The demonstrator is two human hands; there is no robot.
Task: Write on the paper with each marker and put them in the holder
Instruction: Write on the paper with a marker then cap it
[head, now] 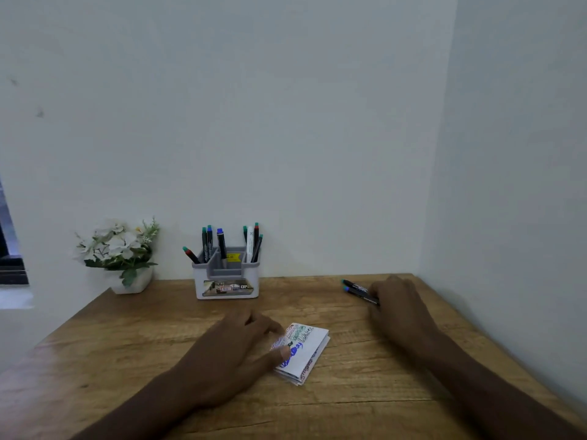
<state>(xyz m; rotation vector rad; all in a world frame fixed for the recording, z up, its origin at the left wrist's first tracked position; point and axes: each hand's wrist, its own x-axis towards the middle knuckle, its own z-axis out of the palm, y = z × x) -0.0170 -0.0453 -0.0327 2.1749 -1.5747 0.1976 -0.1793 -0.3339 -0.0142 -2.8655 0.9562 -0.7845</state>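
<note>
my left hand rests flat, fingers loose, on folded paper. my right hand covers two markers on desk; grip unclear.

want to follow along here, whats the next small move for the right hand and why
Probably close the right hand on one of the two markers lying under its fingers and lift it. They are the only ones outside the holder, and the left hand already steadies the folded paper.
</note>
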